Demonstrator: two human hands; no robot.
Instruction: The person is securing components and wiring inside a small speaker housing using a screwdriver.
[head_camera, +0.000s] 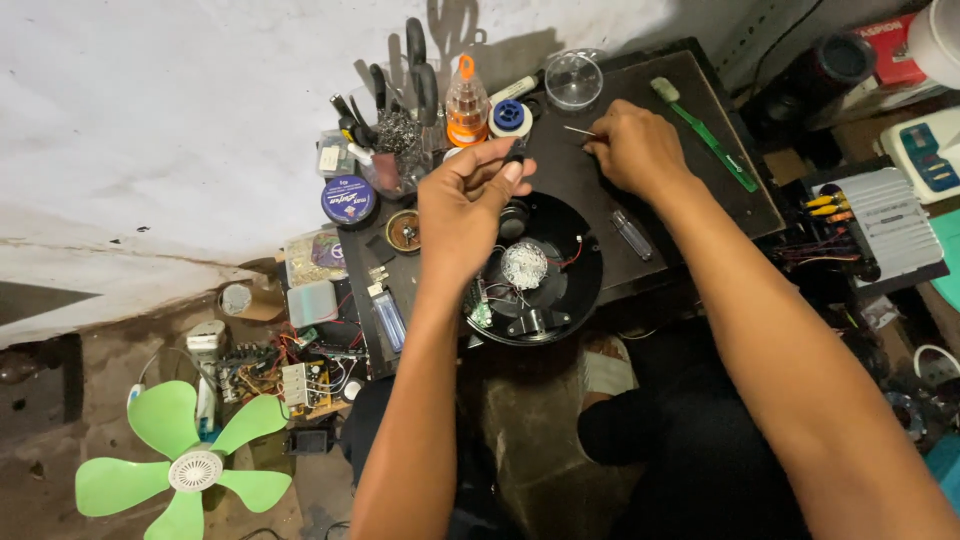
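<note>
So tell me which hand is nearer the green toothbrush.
Right. The right hand rests on the dark mat just beside the green toothbrush, pinching a thin pin. The left hand is farther off, raised over the round black housing.

Single head-worn view, looking steeply down from above and behind both forearms, near enough that the left hand (462, 205) and right hand (636, 150) sit upper centre. Faces the dark rectangular work board (650, 210) beneath them, white wall (180, 110) beyond.
</note>
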